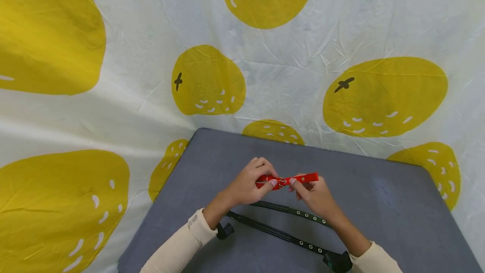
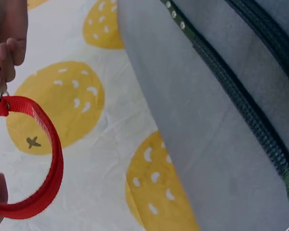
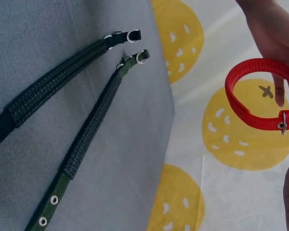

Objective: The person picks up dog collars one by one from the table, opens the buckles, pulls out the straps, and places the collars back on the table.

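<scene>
A red collar (image 1: 308,177) is held up above the grey tabletop between both hands. My left hand (image 1: 251,183) grips it near its metal buckle (image 1: 282,181), thumb in front. The right hand (image 1: 317,196) pinches the strap just right of the buckle, and the strap's free end sticks out past the fingers. Both wrist views show the red band bent into a round loop (image 2: 58,166), with a metal ring and buckle (image 3: 283,124) where the strap overlaps.
Two more collars lie stretched out on the grey tabletop (image 1: 363,210) below the hands: a dark green one (image 3: 94,127) and a blackish one (image 3: 58,79), both with metal eyelets. A white cloth (image 1: 284,83) printed with yellow fruit hangs behind the table and at its left.
</scene>
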The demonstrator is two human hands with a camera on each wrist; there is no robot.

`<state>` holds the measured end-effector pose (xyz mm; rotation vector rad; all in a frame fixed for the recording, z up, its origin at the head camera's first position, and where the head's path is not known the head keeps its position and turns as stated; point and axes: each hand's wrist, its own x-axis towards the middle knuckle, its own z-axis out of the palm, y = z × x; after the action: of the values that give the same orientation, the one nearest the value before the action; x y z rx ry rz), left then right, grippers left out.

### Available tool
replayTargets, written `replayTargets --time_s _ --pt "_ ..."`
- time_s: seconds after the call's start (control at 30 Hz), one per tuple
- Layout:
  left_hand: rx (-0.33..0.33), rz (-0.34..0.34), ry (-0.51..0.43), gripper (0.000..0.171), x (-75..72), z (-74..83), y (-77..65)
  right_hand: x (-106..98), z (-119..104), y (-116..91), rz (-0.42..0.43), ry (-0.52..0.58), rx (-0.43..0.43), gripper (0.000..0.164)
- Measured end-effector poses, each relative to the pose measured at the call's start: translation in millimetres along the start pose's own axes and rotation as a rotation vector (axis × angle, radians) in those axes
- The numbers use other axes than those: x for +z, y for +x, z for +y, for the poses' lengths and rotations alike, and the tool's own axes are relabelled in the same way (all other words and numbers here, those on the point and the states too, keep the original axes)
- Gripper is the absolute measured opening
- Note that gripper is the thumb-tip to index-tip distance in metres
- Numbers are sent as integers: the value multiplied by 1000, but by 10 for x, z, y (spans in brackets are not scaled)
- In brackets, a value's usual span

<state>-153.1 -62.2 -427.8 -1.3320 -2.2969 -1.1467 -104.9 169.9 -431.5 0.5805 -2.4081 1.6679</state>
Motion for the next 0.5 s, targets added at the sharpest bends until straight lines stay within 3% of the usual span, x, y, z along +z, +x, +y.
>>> replayTargets --time_s 0.27,0.4,0.5 --pt "129 36 214 5 19 61 44 26 -397 -10 15 -66 44 19" --pt "146 26 288 5 31 103 52 54 -195 -24 38 -71 33 18" --pt "138 7 291 5 38 124 62 66 -85 -33 50 -74 13 18"
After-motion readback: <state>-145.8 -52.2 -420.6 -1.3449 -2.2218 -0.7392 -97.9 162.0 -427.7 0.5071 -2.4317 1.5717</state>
